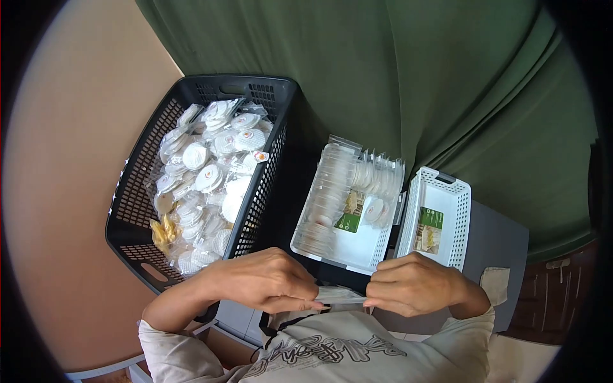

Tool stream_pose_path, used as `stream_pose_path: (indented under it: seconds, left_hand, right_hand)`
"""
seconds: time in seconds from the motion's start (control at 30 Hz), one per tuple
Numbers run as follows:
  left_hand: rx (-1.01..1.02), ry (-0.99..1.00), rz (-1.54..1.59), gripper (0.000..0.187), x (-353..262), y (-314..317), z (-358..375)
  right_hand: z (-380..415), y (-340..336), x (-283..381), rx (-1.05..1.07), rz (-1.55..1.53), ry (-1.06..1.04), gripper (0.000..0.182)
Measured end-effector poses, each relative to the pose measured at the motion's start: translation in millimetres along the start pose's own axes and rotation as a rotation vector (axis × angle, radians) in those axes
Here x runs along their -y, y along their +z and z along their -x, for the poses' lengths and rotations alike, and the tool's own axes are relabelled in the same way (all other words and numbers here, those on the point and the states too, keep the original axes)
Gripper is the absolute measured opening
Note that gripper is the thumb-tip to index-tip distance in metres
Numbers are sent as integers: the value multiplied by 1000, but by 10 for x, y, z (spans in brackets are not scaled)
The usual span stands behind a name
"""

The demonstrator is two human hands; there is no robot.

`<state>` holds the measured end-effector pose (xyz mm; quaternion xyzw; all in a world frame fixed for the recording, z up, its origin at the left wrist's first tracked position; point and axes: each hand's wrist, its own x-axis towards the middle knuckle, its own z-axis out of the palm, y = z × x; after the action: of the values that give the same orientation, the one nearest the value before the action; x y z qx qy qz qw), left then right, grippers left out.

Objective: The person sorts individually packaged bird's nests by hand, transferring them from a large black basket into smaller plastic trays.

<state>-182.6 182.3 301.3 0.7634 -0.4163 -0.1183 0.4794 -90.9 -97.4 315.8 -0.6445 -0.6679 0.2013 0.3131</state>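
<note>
Close to my chest, a clear plastic packet (340, 295) is stretched between my two hands; what it contains is too small to make out. My left hand (273, 281) pinches one end with thumb and fingers. At the other end, my right hand (412, 284) has its fingers closed on the packet's edge. Just beyond the hands stands a white basket (377, 246) with rows of round white pieces in clear packets (332, 191) standing on edge. One such packet (376, 210) lies apart from the rows, on the basket's right side.
A large black basket (278, 159) at the left holds many loose packets of round white pieces (209, 179) and a yellow bundle (166, 233). To the right is a second white basket (461, 217) with a green label. Behind hangs a green curtain (345, 76).
</note>
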Motion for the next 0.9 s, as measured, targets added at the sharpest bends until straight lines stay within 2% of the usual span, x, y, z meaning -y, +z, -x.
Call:
stream_pose_path:
  seconds: [0.07,0.13,0.17,0.2,0.27,0.3,0.37,0.47,0.5,0.6,0.63,0.67,0.73,0.8,0.83,0.87,0.9]
  left_hand:
    - [8,-7,0,29,33,34,-15]
    - [-35,-12,103,27,66,7,28]
    - [-80,-101,66,29,36,-113,109]
    - [-78,-98,61,29,19,-220,56]
    - [-10,-133,-118,31,-22,-289,22]
    - [-51,-89,-121,34,22,-212,-21]
    - [-80,-96,-199,34,74,-125,-55]
    - [-145,-101,-275,35,118,-91,-38]
    - [-204,-86,-288,33,138,-92,-22]
    - [-277,-132,-370,32,-1,-217,63]
    - [-320,-233,-386,31,-58,-269,138]
    - [-359,-336,-400,30,-112,-328,227]
    - [-507,-413,-499,27,-193,-523,448]
    - [-681,-442,-616,22,28,-713,813]
    - [-738,-640,-537,21,37,-786,918]
    - [-740,-818,-545,21,146,-859,1070]
    - [-708,-917,-593,20,286,-911,1203]
  right_hand:
    - [97,-12,-38,20,-15,35,21]
    - [287,-27,-165,126,54,89,21]
    - [378,-130,-197,106,90,156,24]
    - [426,-178,-210,32,113,247,24]
    - [353,-262,-85,-131,91,297,24]
    - [243,-219,-47,-126,88,295,24]
    - [-73,-86,44,-563,160,49,25]
    - [-291,116,8,-460,95,-7,20]
    - [-296,165,-29,-387,90,14,12]
    - [-341,117,-36,-359,196,52,14]
    - [-295,34,-13,-281,183,162,22]
    - [-252,25,-77,-334,136,212,23]
    - [-170,-29,-188,-383,124,301,21]
    - [-131,-52,-320,-402,-50,513,16]
    - [-118,-47,-426,-386,-143,601,13]
    - [-99,-12,-559,-380,-144,597,13]
    - [-72,49,-707,-404,-135,650,13]
